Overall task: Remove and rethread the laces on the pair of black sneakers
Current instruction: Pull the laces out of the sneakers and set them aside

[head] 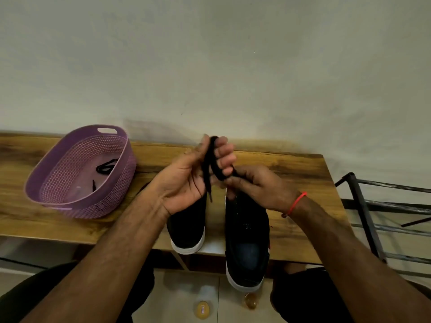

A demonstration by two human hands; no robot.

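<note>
Two black sneakers with white soles lie side by side on the wooden table (291, 183). The left sneaker (187, 227) is partly hidden under my left wrist. The right sneaker (247, 243) overhangs the table's front edge. Above them my left hand (198, 173) is raised with a black lace (208, 164) wound round its fingers, one lace end dangling down. My right hand (258, 187) pinches the same lace just right of the left fingers. A second black lace (106, 166) lies inside the purple basket (58, 201).
The purple perforated basket stands at the table's left. A black metal rack (382, 206) stands right of the table. A plain wall is right behind the table. Two small round yellowish things (202, 310) lie on the tiled floor below.
</note>
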